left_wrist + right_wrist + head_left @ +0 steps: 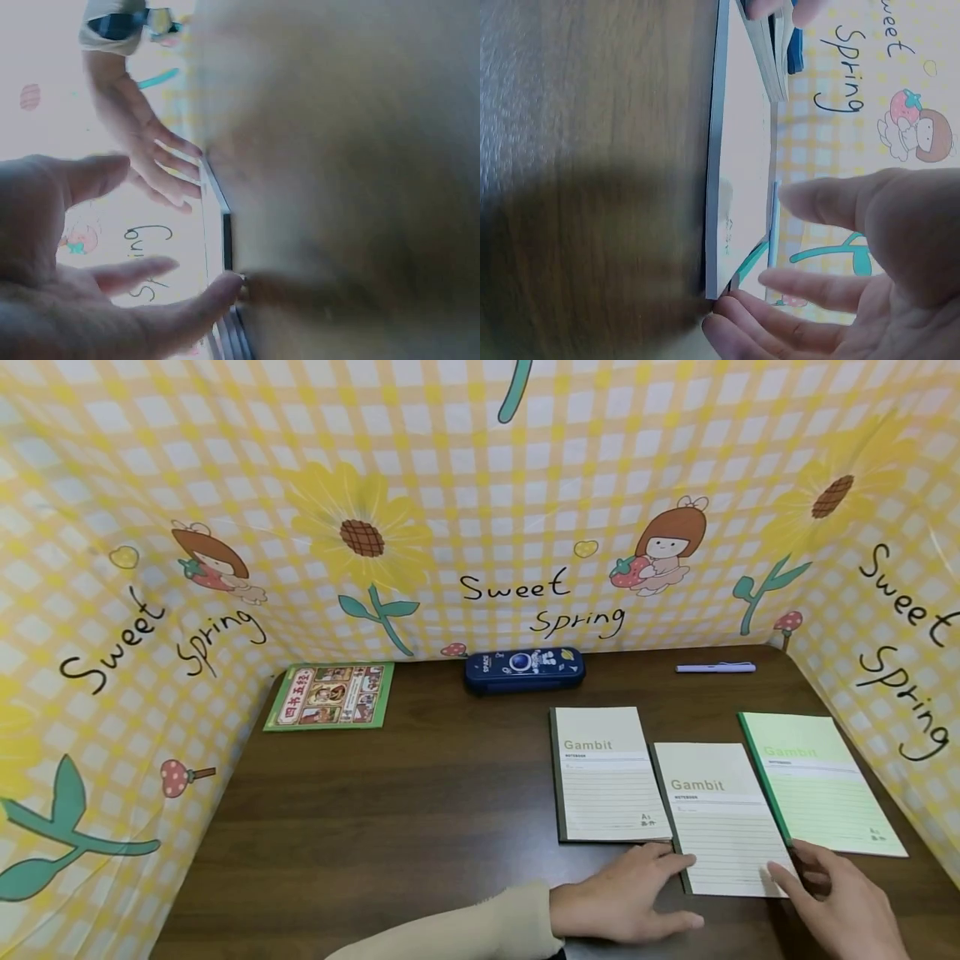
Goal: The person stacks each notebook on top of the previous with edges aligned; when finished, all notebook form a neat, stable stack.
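Observation:
A cream Gambit notebook (731, 835) with a dark spine lies flat between my hands. My left hand (618, 893) reaches its lower left edge, index finger at the spine and thumb spread away. Around the lower right corner is my right hand (847, 902), the thumb above the cover and the other fingers along the side edge. In the right wrist view, a gap shows between that thumb and the notebook (742, 150). A second cream Gambit notebook (603, 797) lies just left of it, and a green Gambit notebook (828, 802) on the right.
A dark blue space-print pencil case (525, 681) stands against the back cloth wall. To its right lies a lilac pen (715, 667), and a green-bordered book (330, 696) sits at the far left. Yellow checked cloth (465, 485) encloses the brown table (420, 793).

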`<action>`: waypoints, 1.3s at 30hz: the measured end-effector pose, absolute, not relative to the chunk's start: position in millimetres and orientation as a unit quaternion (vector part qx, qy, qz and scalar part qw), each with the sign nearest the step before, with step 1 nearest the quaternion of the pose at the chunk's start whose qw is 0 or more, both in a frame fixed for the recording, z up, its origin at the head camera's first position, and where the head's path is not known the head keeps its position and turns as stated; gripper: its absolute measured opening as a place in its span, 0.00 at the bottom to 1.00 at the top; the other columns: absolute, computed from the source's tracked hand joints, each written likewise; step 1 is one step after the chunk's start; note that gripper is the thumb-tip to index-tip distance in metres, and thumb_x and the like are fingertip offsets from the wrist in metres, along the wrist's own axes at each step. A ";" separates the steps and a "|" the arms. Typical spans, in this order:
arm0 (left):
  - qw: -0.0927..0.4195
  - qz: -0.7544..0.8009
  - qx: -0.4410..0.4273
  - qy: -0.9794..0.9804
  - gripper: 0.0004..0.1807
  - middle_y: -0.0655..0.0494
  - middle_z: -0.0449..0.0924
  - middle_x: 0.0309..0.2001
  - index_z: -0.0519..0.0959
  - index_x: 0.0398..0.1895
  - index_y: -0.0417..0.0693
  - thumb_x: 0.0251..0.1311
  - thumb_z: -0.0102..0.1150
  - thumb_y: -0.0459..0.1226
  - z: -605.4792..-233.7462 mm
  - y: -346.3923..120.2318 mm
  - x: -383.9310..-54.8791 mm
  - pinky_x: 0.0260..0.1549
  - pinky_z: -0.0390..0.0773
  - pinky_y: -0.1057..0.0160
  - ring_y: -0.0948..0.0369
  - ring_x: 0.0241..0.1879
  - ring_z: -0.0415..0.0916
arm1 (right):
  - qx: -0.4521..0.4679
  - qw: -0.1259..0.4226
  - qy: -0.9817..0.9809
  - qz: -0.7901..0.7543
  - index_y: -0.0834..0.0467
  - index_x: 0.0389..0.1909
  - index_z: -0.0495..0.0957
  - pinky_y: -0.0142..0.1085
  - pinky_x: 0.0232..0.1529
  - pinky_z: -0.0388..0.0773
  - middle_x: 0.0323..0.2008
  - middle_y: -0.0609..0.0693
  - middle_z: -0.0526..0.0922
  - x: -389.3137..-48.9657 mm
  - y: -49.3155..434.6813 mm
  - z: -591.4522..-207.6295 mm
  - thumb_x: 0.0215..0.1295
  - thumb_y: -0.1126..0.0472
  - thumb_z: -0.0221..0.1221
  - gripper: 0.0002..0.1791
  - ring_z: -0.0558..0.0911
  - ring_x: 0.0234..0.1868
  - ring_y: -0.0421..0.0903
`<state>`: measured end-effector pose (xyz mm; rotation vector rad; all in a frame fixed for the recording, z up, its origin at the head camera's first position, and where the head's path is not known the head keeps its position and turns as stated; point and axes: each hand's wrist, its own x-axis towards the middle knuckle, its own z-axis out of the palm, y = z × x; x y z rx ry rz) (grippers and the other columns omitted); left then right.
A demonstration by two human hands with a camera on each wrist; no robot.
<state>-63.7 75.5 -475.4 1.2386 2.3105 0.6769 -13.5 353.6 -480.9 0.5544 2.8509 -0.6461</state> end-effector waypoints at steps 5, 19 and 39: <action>0.266 0.368 0.364 0.813 0.34 0.57 0.75 0.72 0.68 0.77 0.47 0.74 0.58 0.52 -472.9 74.2 -62.3 0.60 0.75 0.77 0.70 0.65 0.76 | 0.252 0.083 0.934 -0.238 0.75 0.63 0.72 0.57 0.43 0.82 0.52 0.74 0.83 -13.7 353.7 -481.9 0.72 0.43 0.63 0.38 0.85 0.48 0.69; 0.354 0.696 0.004 0.625 0.24 0.50 0.86 0.53 0.80 0.63 0.47 0.63 0.68 0.31 -475.7 89.7 -51.9 0.51 0.85 0.58 0.60 0.47 0.86 | 0.317 0.123 0.833 -0.437 0.76 0.70 0.67 0.35 0.34 0.88 0.47 0.71 0.85 -16.6 377.8 -499.4 0.71 0.47 0.66 0.42 0.87 0.33 0.38; 0.342 0.776 -0.022 0.529 0.19 0.40 0.89 0.46 0.82 0.55 0.33 0.61 0.63 0.18 -481.7 92.6 -51.7 0.48 0.89 0.58 0.54 0.43 0.89 | 0.304 0.211 0.740 -0.562 0.77 0.77 0.50 0.29 0.44 0.86 0.38 0.27 0.78 -12.0 401.4 -492.4 0.77 0.50 0.60 0.46 0.79 0.36 0.23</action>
